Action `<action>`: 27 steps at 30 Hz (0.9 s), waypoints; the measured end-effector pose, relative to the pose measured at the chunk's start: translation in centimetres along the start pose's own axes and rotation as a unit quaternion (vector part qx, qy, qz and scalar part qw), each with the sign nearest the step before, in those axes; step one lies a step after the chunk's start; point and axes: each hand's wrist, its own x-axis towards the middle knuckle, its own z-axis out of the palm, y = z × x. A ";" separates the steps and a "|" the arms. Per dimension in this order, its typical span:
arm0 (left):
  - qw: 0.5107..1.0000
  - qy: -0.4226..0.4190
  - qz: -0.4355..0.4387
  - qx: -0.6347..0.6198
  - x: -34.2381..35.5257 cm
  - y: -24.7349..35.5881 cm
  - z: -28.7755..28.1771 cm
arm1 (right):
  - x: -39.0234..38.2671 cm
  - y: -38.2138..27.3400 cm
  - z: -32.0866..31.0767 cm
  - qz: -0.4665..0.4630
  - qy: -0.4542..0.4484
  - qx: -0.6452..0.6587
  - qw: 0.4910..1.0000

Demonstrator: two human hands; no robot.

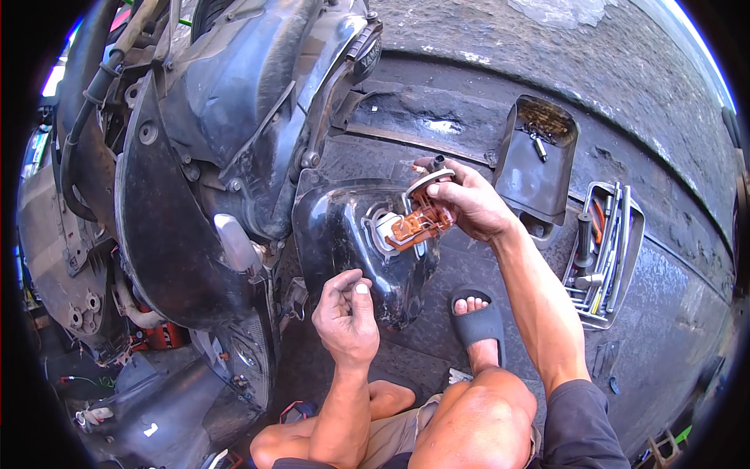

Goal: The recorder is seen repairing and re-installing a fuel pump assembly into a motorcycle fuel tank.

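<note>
My right hand (pixel 476 205) grips a fuel pump (pixel 422 225) by its round flange. The pump has an orange-brown plastic body and a white part at its lower end. It is tilted over the round opening of a black fuel tank (pixel 332 227), and I cannot tell whether it touches the rim. My left hand (pixel 348 319) hovers near the tank's front edge with fingers curled and thumb close to the forefinger. The inside of that hand is hidden, so anything in it does not show.
A partly stripped motor scooter (pixel 226 102) with dark panels stands at the left. Beyond my right hand lies a dark metal tray (pixel 531 187) with a small metal part. A tool tray (pixel 613 270) of wrenches and a black-handled tool is at the right. My sandalled foot (pixel 473 313) is beside the tank.
</note>
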 end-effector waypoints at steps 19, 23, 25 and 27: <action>0.999 0.008 0.016 0.038 0.3 -0.2 -0.8 | -1.5 1.0 1.6 0.000 -0.033 -0.203 0.979; 0.998 0.007 0.041 0.041 0.3 -0.2 -0.5 | -1.8 1.0 1.5 -0.002 -0.043 -0.209 0.977; 0.998 0.005 0.041 0.039 0.3 -0.2 -0.4 | -1.8 1.3 1.6 -0.002 -0.029 -0.162 0.986; 0.998 0.001 0.040 0.038 0.4 -0.1 -0.3 | -1.4 1.7 1.6 -0.002 -0.023 -0.152 0.988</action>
